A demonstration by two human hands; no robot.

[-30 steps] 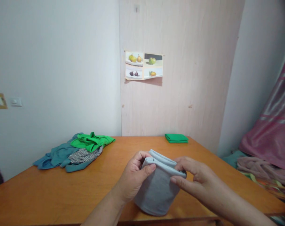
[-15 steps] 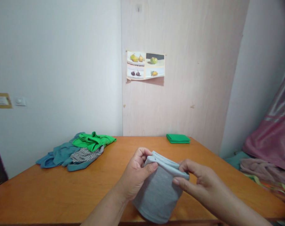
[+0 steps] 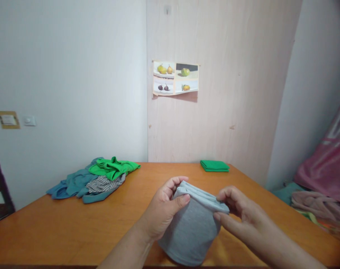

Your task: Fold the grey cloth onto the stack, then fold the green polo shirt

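A grey garment, folded with a light-blue band along its top edge, hangs between my hands above the near edge of the wooden table. My left hand pinches the top left corner of the band, thumb in front. My right hand pinches the top right corner, fingers curled over it. The lower fold of the grey garment rests near the table's front edge.
A heap of unfolded clothes, teal, striped grey and bright green, lies at the table's back left. A folded green cloth sits at the back right by the wood panel. Pink and mixed fabrics pile up to the right, off the table.
Both hands keep their pinch on the grey garment and have shifted slightly right and down. The view has drifted a little to the left.
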